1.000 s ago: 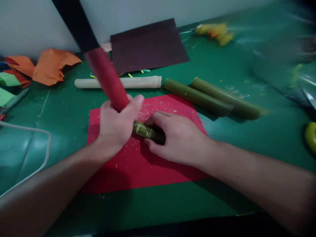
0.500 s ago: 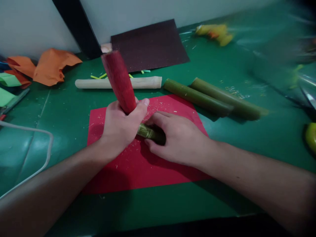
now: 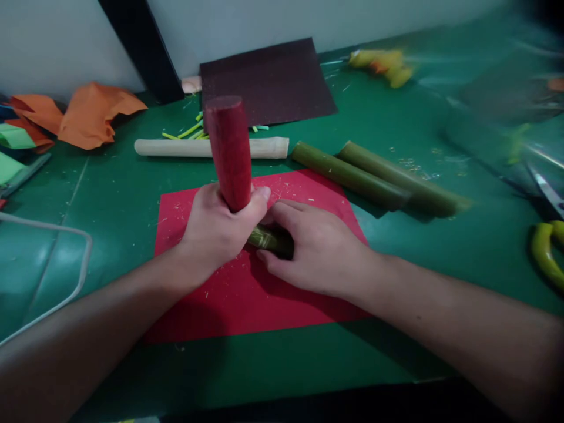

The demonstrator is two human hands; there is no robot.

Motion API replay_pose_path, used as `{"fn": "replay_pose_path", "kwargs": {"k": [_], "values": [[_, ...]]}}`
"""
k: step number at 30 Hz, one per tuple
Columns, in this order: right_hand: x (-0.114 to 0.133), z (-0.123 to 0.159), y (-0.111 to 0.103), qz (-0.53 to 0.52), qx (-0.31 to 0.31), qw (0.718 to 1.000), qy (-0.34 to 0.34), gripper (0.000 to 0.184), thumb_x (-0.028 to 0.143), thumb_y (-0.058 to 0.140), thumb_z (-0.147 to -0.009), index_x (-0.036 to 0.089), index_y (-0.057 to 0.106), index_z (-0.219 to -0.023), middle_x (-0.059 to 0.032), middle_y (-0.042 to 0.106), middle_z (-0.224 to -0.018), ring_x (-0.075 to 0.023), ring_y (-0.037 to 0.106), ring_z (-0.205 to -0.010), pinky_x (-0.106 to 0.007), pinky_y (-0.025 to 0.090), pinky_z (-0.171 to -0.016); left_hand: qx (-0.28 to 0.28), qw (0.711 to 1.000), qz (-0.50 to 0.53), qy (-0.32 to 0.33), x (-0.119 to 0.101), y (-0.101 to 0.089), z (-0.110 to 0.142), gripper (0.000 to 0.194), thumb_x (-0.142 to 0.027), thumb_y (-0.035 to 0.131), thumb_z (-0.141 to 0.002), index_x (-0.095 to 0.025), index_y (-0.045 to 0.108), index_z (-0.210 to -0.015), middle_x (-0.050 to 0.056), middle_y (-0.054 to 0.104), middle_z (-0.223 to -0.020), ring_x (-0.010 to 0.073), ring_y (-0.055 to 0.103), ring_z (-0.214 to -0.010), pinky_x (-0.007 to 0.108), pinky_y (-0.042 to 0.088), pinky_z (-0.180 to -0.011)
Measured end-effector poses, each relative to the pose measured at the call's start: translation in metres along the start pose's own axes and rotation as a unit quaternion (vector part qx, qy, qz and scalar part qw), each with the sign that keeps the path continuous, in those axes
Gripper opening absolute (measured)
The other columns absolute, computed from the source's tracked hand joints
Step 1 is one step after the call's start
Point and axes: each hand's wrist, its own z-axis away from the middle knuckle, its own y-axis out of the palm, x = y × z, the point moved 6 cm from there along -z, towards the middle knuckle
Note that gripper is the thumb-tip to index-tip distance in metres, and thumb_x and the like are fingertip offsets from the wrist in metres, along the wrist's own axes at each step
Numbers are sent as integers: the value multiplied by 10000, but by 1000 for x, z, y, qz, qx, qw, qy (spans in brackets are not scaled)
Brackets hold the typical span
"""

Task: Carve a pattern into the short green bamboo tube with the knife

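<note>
A green mat covers the bench, with a pale wall behind it and a red sheet lying flat in the middle. Over the far half of that red sheet the left hand is closed in a fist around the lower end of a red handle, which stands almost upright and leans slightly away. Just right of the fist, the right hand lies palm down on the red sheet, fingers curled over a short green stalk and pressing it to the sheet; only the scraped end of the stalk shows between the two hands. Whether the tool's working end touches the stalk is hidden by the fist. Fine pale shavings are scattered on the red sheet around both hands.

Beyond the red sheet's far edge lies a pale peeled stick, and to its right, two longer green stalks side by side. Farther back from the red sheet is a dark brown sheet, with small yellow-green offcuts near its corner. Far left of the red sheet sit crumpled orange paper and a white cable; far right, a green curved handle.
</note>
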Motion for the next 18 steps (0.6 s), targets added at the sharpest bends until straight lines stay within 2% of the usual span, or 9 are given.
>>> {"fn": "replay_pose_path", "kwargs": {"k": [4, 8, 10, 12, 14, 18], "values": [[-1, 0, -3, 18, -1, 1000, -4, 201, 246, 654, -769, 145, 673, -942, -77, 694, -884, -204, 594, -772, -318, 426, -664, 31, 999, 26, 5, 1, -4, -2, 388, -294, 704, -812, -191, 463, -526, -49, 384, -509, 74, 346, -479, 208, 333, -427], [1, -1, -3, -5, -5, 997, -77, 246, 184, 657, -757, 135, 718, -991, -112, 712, -1025, -267, 618, -974, -383, 469, -845, 105, 993, 51, 2, -2, -8, -4, 502, -539, 703, -861, -184, 548, -542, -26, 475, -522, 69, 400, -458, 212, 340, -411], [3, -1, -2, -22, -1, 994, -110, 267, 134, 652, -758, 132, 731, -1013, -96, 711, -1008, -252, 605, -959, -391, 462, -862, 106, 990, 93, 22, -4, -14, -6, 539, -582, 617, -917, -188, 589, -551, -18, 503, -497, 64, 395, -407, 228, 295, -377], [2, -2, -2, -30, 5, 992, -120, 298, 101, 653, -758, 138, 741, -1040, -76, 717, -987, -240, 587, -941, -400, 444, -876, 119, 981, 144, 46, -4, -16, -8, 551, -552, 554, -967, -191, 611, -555, -17, 497, -467, 60, 394, -383, 236, 281, -370], [1, -2, -3, -35, 11, 992, -118, 322, 91, 665, -762, 157, 748, -1067, -60, 726, -989, -245, 570, -968, -417, 417, -909, 148, 971, 182, 56, -4, -14, -8, 502, -486, 567, -970, -190, 627, -569, -17, 504, -473, 59, 404, -381, 236, 285, -368], [0, -3, -7, -38, 29, 991, -128, 238, 119, 673, -819, 188, 750, -1033, -43, 719, -966, -241, 559, -974, -419, 374, -891, 198, 966, 165, 32, -2, -8, -3, 273, -304, 662, -873, -186, 667, -627, -17, 560, -527, 66, 449, -421, 221, 316, -386]]}}
